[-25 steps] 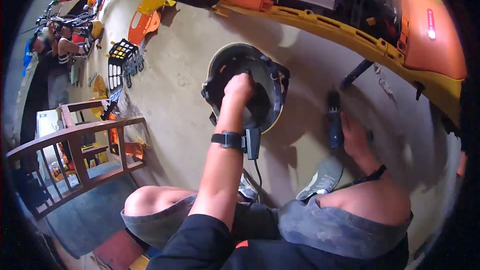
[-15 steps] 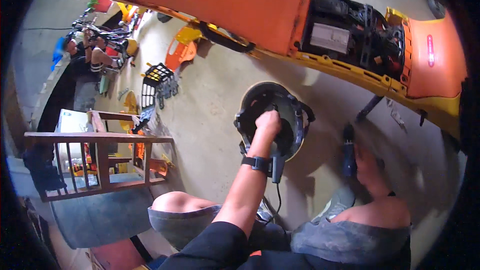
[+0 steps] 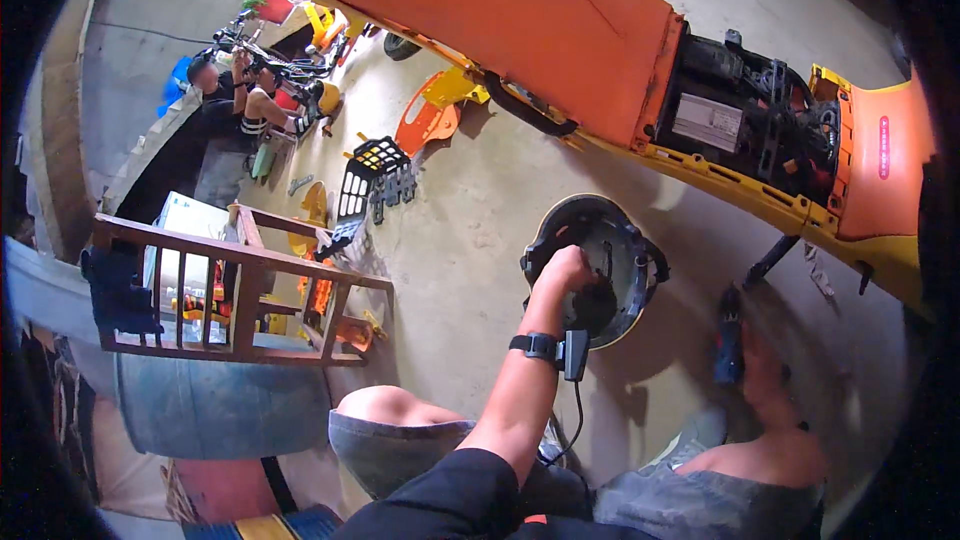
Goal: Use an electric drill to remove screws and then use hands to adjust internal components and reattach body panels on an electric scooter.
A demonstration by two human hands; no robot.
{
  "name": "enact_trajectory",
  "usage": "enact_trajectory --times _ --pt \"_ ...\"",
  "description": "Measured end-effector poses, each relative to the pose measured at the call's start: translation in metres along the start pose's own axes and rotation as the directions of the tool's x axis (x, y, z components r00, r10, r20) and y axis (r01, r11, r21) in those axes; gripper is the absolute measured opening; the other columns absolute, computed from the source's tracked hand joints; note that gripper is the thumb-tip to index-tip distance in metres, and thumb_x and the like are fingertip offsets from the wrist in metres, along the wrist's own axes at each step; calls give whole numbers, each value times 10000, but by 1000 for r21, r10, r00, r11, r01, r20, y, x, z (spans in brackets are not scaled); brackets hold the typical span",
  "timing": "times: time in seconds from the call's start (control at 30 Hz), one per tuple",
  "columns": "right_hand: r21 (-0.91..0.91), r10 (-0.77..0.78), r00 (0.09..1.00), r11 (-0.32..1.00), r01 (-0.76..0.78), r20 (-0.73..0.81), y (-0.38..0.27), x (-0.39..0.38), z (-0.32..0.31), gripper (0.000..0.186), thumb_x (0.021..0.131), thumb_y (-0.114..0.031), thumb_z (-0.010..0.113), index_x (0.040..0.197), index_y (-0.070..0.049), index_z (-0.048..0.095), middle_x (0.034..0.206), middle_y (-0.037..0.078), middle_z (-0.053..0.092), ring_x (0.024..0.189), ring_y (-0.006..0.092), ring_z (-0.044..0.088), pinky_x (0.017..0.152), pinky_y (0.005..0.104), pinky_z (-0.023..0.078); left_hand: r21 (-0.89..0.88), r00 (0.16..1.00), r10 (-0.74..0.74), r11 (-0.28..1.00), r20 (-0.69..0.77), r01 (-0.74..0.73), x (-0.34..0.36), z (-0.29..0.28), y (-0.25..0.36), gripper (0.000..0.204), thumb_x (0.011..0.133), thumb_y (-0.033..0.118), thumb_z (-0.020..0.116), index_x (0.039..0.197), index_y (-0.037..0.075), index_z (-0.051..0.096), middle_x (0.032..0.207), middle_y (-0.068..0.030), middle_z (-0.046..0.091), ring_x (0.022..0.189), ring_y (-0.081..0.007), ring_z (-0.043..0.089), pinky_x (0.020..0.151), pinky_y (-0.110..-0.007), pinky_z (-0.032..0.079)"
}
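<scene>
My left hand reaches into an upturned helmet on the floor, with its fingers curled near a dark slender piece inside; what they hold is hidden. A band with a small boxy device and a cable is on that wrist. My right hand is low at the right, round a dark cordless drill beside my shoe. Just beyond both hands is a large orange and yellow scooter body with an open compartment showing a silver box and dark parts.
Loose orange panels, a black grille and other parts lie on the concrete floor. A wooden frame and blue barrel stand at my left. Another person sits at back left among machine parts.
My view has tilted up and swung left, so the floor objects and scooter appear lower and farther right. My left hand is still inside the helmet, slightly shifted; my right stays at the drill.
</scene>
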State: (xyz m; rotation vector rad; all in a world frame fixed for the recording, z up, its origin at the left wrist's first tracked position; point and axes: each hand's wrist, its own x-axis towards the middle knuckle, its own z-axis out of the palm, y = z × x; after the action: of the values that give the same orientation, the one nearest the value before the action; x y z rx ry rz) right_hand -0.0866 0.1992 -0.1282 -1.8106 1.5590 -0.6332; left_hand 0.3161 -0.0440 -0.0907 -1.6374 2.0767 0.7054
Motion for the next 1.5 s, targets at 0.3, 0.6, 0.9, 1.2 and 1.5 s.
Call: enact_trajectory --times 0.3,0.6,0.9,1.2,1.5 --pt "-284 9 1000 959 -9 1 17 -18 -30 746 810 -225 715 1451 -54 373 1090 172 645 944 333 636 846 401 499 -653 940 -105 743 -324 -142 -29 -117 84 224 768 168 661 921 7 632 694 -59 625 601 -122 601 535 -279 482" --pt "6 51 998 999 -51 -40 -52 0 -101 626 807 -210 720 1352 -50 457 1020 122 649 889 243 628 792 358 498 -906 907 203 -298 -368 -301 -31 -122 164 179 923 181 629 1028 40 592 763 -2 561 625 -105 528 565 -251 425" --pt "197 190 959 969 -149 -210 -218 78 -238 508 804 -194 725 1254 -47 541 950 72 653 834 154 620 737 314 497 -475 756 327 -880 -567 24 -29 -145 246 248 1016 303 484 1089 86 578 973 -104 676 874 -219 688 718 -385 562" --pt "-311 66 981 943 -122 -184 -298 142 -256 287 837 -154 694 1097 -47 635 882 34 655 744 99 617 639 293 502 -45 756 168 -983 -633 181 -48 -208 266 213 1011 273 494 1071 93 591 1085 -64 650 1050 -192 614 925 -361 500" --pt "608 156 983 791 -66 -95 -192 142 -155 420 837 -180 724 1203 -62 556 1022 51 658 804 119 613 674 273 508 -53 827 114 -993 -551 102 -3 -133 217 237 1006 351 490 1072 145 589 1024 -41 652 982 -189 621 908 -387 493"
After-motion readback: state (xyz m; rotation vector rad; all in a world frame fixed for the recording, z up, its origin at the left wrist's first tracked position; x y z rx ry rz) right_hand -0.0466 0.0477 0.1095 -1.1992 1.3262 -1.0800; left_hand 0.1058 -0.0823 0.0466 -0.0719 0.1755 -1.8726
